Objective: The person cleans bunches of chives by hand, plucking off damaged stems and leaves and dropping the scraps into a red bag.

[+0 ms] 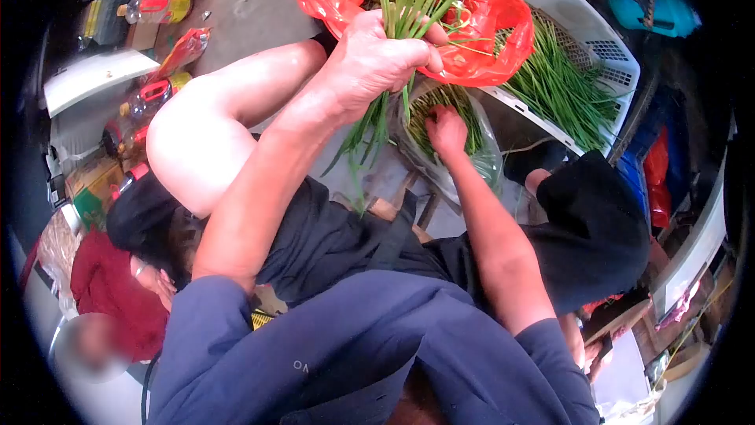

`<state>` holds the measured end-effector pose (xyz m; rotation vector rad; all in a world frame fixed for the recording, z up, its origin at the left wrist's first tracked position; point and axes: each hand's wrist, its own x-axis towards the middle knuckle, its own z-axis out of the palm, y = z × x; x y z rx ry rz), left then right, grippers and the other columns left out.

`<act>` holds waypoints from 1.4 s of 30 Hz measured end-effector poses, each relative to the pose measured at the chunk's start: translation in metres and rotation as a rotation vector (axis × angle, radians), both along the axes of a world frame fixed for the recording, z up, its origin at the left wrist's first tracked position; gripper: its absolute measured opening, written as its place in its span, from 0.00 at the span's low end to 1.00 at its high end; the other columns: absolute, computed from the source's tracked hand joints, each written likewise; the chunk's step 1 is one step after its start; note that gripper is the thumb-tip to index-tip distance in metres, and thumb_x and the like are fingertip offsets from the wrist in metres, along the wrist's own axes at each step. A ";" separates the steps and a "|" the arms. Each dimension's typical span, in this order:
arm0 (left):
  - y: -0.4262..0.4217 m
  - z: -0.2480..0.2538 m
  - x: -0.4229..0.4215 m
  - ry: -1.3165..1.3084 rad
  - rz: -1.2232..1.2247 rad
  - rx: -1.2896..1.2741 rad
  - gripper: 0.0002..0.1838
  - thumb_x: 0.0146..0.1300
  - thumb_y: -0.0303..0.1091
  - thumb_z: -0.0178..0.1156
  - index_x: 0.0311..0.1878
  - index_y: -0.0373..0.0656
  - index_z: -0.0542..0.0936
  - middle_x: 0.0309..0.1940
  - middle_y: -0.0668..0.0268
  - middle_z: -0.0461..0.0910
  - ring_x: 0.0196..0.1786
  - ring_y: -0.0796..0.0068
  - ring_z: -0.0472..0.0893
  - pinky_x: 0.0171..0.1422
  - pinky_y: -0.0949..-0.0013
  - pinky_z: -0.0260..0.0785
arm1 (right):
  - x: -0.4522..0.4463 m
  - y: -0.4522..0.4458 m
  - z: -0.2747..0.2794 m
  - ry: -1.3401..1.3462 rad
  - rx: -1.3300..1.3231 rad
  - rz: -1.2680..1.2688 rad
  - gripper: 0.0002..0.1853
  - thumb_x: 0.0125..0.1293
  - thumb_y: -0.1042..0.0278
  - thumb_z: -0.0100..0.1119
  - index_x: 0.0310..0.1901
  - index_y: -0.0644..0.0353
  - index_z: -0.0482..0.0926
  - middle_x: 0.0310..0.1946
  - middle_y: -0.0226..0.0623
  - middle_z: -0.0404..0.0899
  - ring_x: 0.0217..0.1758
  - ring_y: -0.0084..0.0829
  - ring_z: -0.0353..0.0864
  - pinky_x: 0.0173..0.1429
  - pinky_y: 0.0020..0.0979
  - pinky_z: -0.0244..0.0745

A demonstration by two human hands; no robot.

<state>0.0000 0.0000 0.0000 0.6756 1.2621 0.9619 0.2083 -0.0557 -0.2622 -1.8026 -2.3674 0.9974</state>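
My left hand [385,51] is closed round a bunch of green chives [409,2]. The cut ends point up toward the red bag, and the long leaves hang down below my wrist. My right hand [447,132] reaches into a clear plastic bag [489,159] that holds more green stalks [442,100]. Its fingers curl in among these stalks and are partly hidden. A red plastic bag [495,12] stands wide open just beyond both hands, with some thin stalks inside.
At the right, a white plastic crate [621,55] holds a large heap of long chives [562,79]. Bottles [157,7] and packets line the left side. Another person in a dark red top [118,291] is at the lower left. A teal container [657,12] lies at the upper right.
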 end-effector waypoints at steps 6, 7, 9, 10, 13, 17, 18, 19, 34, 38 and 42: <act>0.000 -0.005 -0.002 0.024 0.016 0.023 0.13 0.54 0.23 0.54 0.44 0.37 0.77 0.28 0.68 0.80 0.19 0.88 0.65 0.22 0.81 0.54 | -0.001 0.005 -0.012 0.001 0.000 0.016 0.10 0.52 0.64 0.59 0.35 0.58 0.81 0.36 0.47 0.79 0.39 0.48 0.80 0.43 0.45 0.75; 0.000 -0.005 -0.002 0.039 0.008 0.031 0.13 0.54 0.23 0.54 0.44 0.37 0.77 0.28 0.68 0.80 0.19 0.88 0.65 0.22 0.81 0.54 | 0.000 0.006 -0.014 0.004 0.006 0.023 0.10 0.52 0.65 0.59 0.35 0.57 0.81 0.34 0.47 0.80 0.38 0.49 0.80 0.43 0.45 0.75; -0.001 -0.005 -0.003 0.051 -0.003 0.046 0.13 0.54 0.23 0.54 0.44 0.37 0.77 0.28 0.69 0.80 0.19 0.88 0.65 0.22 0.81 0.54 | 0.002 0.010 -0.009 0.004 0.020 0.026 0.10 0.51 0.65 0.59 0.34 0.57 0.81 0.33 0.47 0.80 0.37 0.49 0.80 0.42 0.45 0.75; 0.000 -0.005 -0.003 0.049 -0.002 0.052 0.12 0.54 0.24 0.55 0.43 0.38 0.78 0.28 0.69 0.80 0.19 0.88 0.65 0.22 0.81 0.54 | 0.004 0.013 -0.003 0.047 -0.061 -0.017 0.10 0.50 0.64 0.60 0.33 0.58 0.81 0.32 0.48 0.80 0.37 0.50 0.80 0.41 0.45 0.76; 0.000 -0.005 -0.003 0.026 0.000 0.068 0.10 0.56 0.26 0.57 0.42 0.38 0.78 0.27 0.70 0.80 0.19 0.89 0.64 0.22 0.81 0.53 | 0.015 0.024 0.011 0.185 -0.230 -0.107 0.10 0.48 0.63 0.62 0.31 0.60 0.80 0.28 0.46 0.81 0.34 0.45 0.81 0.39 0.42 0.77; -0.002 -0.012 -0.003 0.030 -0.006 0.103 0.08 0.59 0.30 0.60 0.41 0.39 0.79 0.26 0.71 0.80 0.18 0.89 0.64 0.22 0.80 0.53 | 0.023 0.041 0.063 0.495 -0.472 -0.319 0.10 0.49 0.68 0.64 0.31 0.65 0.80 0.22 0.37 0.80 0.27 0.28 0.79 0.34 0.30 0.75; -0.002 -0.015 -0.003 0.033 -0.008 0.100 0.07 0.58 0.29 0.60 0.40 0.40 0.80 0.25 0.71 0.80 0.18 0.89 0.65 0.22 0.80 0.53 | 0.022 0.044 0.087 0.617 -0.521 -0.384 0.07 0.52 0.73 0.64 0.32 0.65 0.80 0.23 0.31 0.78 0.26 0.20 0.76 0.32 0.24 0.72; -0.003 -0.018 -0.003 0.029 -0.010 0.118 0.07 0.58 0.29 0.60 0.40 0.40 0.80 0.25 0.71 0.80 0.18 0.89 0.65 0.22 0.80 0.53 | 0.023 0.046 0.105 0.617 -0.503 -0.382 0.07 0.52 0.73 0.64 0.32 0.65 0.80 0.23 0.31 0.78 0.26 0.20 0.76 0.32 0.24 0.72; -0.018 -0.015 0.021 0.178 -0.178 0.108 0.08 0.54 0.36 0.64 0.34 0.43 0.80 0.23 0.77 0.74 0.21 0.89 0.65 0.23 0.80 0.53 | 0.019 0.046 0.209 1.257 -0.642 -0.530 0.07 0.61 0.73 0.65 0.40 0.60 0.78 0.30 0.27 0.78 0.28 0.19 0.76 0.36 0.24 0.77; -0.021 -0.015 0.025 0.155 -0.323 0.140 0.06 0.55 0.35 0.65 0.33 0.44 0.81 0.25 0.77 0.76 0.25 0.89 0.69 0.27 0.80 0.57 | 0.017 0.047 0.206 1.292 -0.606 -0.631 0.07 0.61 0.72 0.64 0.40 0.60 0.78 0.30 0.28 0.78 0.27 0.19 0.76 0.35 0.25 0.79; -0.024 -0.014 0.037 0.119 -0.335 0.206 0.08 0.56 0.36 0.66 0.37 0.45 0.83 0.25 0.78 0.76 0.25 0.90 0.69 0.27 0.81 0.57 | 0.011 0.045 0.212 1.349 -0.605 -0.653 0.07 0.63 0.70 0.64 0.40 0.61 0.78 0.30 0.30 0.79 0.25 0.20 0.77 0.34 0.26 0.80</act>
